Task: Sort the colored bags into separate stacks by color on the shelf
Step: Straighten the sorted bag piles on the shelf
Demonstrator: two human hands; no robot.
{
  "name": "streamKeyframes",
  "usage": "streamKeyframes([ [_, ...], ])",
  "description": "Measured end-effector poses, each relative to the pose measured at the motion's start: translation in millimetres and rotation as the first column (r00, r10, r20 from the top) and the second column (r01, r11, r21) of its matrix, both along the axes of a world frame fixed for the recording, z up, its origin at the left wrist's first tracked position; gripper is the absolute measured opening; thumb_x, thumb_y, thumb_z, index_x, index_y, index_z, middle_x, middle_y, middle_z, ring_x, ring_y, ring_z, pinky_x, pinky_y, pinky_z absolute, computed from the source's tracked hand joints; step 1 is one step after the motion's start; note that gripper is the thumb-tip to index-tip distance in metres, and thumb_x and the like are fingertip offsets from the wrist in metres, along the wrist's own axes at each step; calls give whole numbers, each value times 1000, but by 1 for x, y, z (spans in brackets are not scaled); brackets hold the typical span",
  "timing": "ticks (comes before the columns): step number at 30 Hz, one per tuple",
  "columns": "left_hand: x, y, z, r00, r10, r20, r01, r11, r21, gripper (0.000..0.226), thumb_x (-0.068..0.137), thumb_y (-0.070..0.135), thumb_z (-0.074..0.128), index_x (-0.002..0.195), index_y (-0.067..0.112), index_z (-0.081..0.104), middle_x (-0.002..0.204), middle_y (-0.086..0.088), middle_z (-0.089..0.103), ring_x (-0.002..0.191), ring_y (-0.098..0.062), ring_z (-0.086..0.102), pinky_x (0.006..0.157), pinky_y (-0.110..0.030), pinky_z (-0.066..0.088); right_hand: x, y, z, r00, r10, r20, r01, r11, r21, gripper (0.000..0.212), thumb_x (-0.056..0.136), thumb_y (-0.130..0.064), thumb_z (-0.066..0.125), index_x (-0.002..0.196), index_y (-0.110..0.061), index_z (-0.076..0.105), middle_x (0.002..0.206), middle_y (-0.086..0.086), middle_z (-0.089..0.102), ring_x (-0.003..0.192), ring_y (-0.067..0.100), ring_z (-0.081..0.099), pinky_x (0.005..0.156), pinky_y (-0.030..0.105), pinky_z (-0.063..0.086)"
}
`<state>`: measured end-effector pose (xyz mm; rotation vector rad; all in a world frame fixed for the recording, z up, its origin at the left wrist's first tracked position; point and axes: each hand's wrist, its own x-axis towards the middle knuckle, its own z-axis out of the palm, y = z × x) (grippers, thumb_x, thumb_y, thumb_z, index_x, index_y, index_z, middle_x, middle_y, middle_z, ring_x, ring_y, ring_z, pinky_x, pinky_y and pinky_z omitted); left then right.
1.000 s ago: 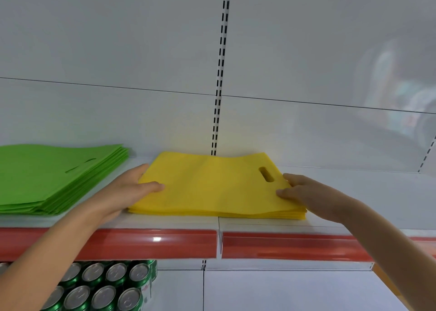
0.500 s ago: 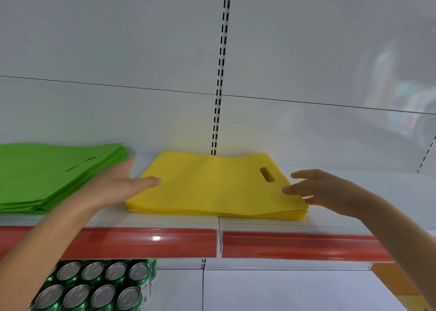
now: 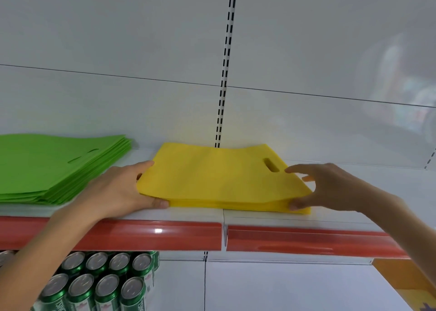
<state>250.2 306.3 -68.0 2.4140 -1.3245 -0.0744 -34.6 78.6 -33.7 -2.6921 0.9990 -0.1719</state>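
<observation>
Both hands hold the ends of the yellow bags on the shelf.
The stack of yellow bags (image 3: 219, 176) lies flat in the middle of the white shelf (image 3: 377, 193), close to its front edge, with the cut-out handle (image 3: 271, 165) toward the right back corner of the stack. The left hand (image 3: 118, 190) has its grip closed on the stack's left end, thumb against the front edge and fingers along the top. The right hand (image 3: 330, 188) has its grip on the right front corner, thumb at the front edge and fingers curled over the top; the upper bags are raised a little there. The green bags (image 3: 47, 164) lie in their own stack at the shelf's left end, apart from the yellow one. Below the red front strip (image 3: 141, 235) stand green cans (image 3: 99, 284).
</observation>
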Motion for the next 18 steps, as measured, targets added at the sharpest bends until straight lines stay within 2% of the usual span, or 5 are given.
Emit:
streamKeyframes([
  [4, 3, 4, 1, 985, -101, -137, 100, 995, -12, 134, 19, 93, 55, 141, 48, 24, 126, 20, 55, 118, -7, 51, 95, -28, 43, -3, 3, 0, 999, 6, -37, -6, 1000, 20, 99, 54, -55, 79, 140, -38, 34, 143, -7, 42, 130, 11, 40, 101, 26, 34],
  [8, 2, 4, 5, 983, -128, -134, 124, 991, -41, 116, 12, 99, 42, 121, 60, 32, 96, 34, 55, 103, -5, 58, 83, -22, 46, 1, 5, 0, 991, 80, -107, -87, 994, -63, 100, 61, -53, 78, 145, -36, 24, 147, -8, 31, 132, 14, 33, 103, 24, 28],
  [10, 4, 3, 3, 990, -99, -99, 98, 995, -19, 131, 11, 100, 38, 133, 54, 30, 118, 23, 57, 112, -9, 55, 89, -26, 46, 4, 2, -1, 990, 70, -120, -75, 996, -46, 112, 47, -70, 74, 144, -39, 25, 150, -6, 27, 134, 16, 30, 106, 29, 27],
  [12, 8, 2, 1, 995, -71, -67, 72, 997, 13, 140, 12, 101, 37, 142, 49, 20, 140, 13, 45, 125, -12, 46, 96, -29, 43, 5, -2, -1, 989, 73, -131, -75, 997, -5, 127, 32, -86, 62, 144, -39, 25, 148, -8, 29, 132, 15, 32, 106, 30, 29],
  [18, 8, 4, 1, 995, -97, -15, 97, 994, 39, 129, 24, 94, 46, 142, 52, 12, 140, 17, 43, 128, -12, 43, 91, -29, 43, 4, -3, -9, 963, 107, -246, -94, 994, 62, 154, 12, -104, 27, 149, -38, 3, 146, -9, 30, 129, 15, 36, 105, 28, 29],
])
